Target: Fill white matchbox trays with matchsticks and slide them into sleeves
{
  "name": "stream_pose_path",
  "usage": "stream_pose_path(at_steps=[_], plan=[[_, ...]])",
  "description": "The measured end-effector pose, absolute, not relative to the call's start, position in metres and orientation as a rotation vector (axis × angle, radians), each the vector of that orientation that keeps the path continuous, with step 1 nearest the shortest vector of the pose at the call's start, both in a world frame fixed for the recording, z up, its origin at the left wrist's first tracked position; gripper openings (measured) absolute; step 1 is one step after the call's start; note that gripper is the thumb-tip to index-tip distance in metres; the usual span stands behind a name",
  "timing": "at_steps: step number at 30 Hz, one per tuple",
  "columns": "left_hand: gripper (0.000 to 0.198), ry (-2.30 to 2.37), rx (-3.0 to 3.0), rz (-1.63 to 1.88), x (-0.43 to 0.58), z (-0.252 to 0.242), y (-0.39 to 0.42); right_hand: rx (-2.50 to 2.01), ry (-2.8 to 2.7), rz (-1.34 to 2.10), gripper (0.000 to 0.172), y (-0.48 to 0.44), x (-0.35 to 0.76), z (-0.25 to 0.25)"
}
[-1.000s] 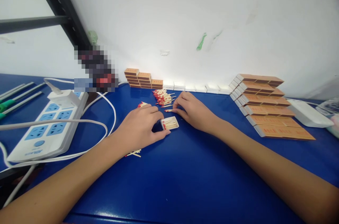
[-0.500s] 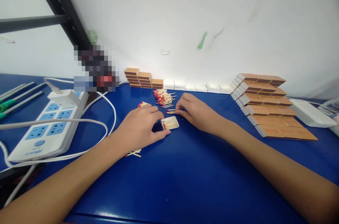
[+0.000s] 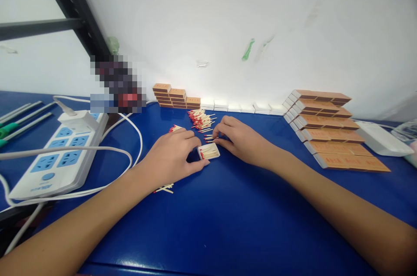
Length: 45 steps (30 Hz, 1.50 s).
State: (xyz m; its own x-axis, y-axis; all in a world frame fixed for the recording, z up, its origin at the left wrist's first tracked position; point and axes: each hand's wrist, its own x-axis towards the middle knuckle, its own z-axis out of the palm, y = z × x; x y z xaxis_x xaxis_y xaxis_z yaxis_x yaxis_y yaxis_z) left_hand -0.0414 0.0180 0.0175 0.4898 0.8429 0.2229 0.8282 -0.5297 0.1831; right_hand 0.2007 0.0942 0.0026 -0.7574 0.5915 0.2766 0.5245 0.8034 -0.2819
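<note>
My left hand point(image 3: 174, 154) is closed around the small white inner tray point(image 3: 219, 153) of a matchbox, its thumb and index finger at the tray's sides. Several red-tipped matches point(image 3: 210, 153) lie inside that tray. Just beyond it, my right hand point(image 3: 239, 139) has its thumb and index finger bent at the plain ends of a few loose matches point(image 3: 207, 138). The fingertips partly hide these ends. Behind them is a heap of matches point(image 3: 199, 118). More matches point(image 3: 176, 128) show past my left hand, and a few crossed ones point(image 3: 166, 188) lie below its wrist.
Brown matchboxes point(image 3: 178, 93) are stacked by the wall, beside a row of white trays point(image 3: 234, 107). A stepped stack of matchboxes point(image 3: 329, 132) stands at right, near a white device point(image 3: 381, 139). At left lie a power strip point(image 3: 58, 154) with looping cables and green-handled rods point(image 3: 29, 121).
My right thumb and index finger have spread slightly at the loose matches, and the hand has shifted a little left. My left hand and the tray stay in place.
</note>
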Motion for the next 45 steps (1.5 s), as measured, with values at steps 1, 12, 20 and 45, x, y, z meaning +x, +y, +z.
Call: stream_pose_path(at_steps=[1,12,20,45], plan=[[0.029,1.497,2.667,0.442,-0.041,0.018,0.018,-0.844,-2.640,0.269,0.008,0.094,0.200,0.002],[0.029,1.514,2.684,0.445,-0.042,0.018,0.018,-0.848,-2.594,0.309,0.014,0.093,0.203,0.014],[0.028,1.530,2.703,0.431,-0.041,0.019,0.018,-0.771,-2.589,0.398,0.009,0.083,0.196,0.014],[0.029,1.537,2.707,0.449,-0.042,0.018,0.018,-0.727,-2.707,0.218,0.015,0.074,0.192,0.023]])
